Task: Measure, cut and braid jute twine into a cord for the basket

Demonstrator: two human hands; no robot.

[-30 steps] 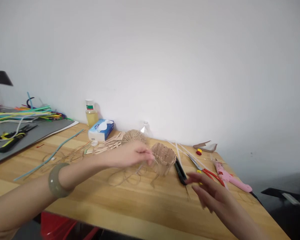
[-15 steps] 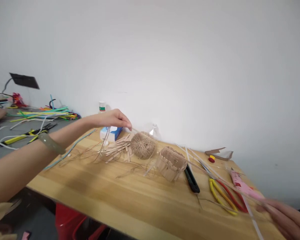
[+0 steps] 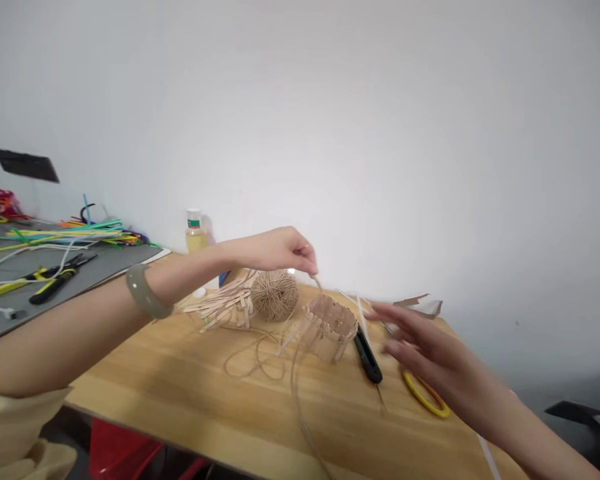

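My left hand (image 3: 293, 252), with a green bangle (image 3: 147, 292) on its wrist, pinches a strand of twine (image 3: 319, 285) above the back of a small basket made of craft sticks (image 3: 329, 337). A length of twine also runs from near the basket down to the table's front edge. Just left of the basket sits a ball of twine (image 3: 275, 295). To the right, my right hand (image 3: 425, 343) hovers with fingers apart and nothing in it. It is over yellow-handled scissors (image 3: 427, 398), which it partly hides. A black utility knife (image 3: 368, 357) lies between basket and hand.
Loose craft sticks (image 3: 223, 303) are piled left of the twine ball. A bottle (image 3: 195, 230) stands behind my left forearm. On the grey table at left lie pliers (image 3: 55, 283) and coloured pipe cleaners (image 3: 75, 233). A torn cardboard piece (image 3: 423, 305) rests by the wall.
My left hand has moved right, from above the twine ball to above the basket. My right hand has let go of the twine and come in from the lower right corner; the stretched strand now hangs slack.
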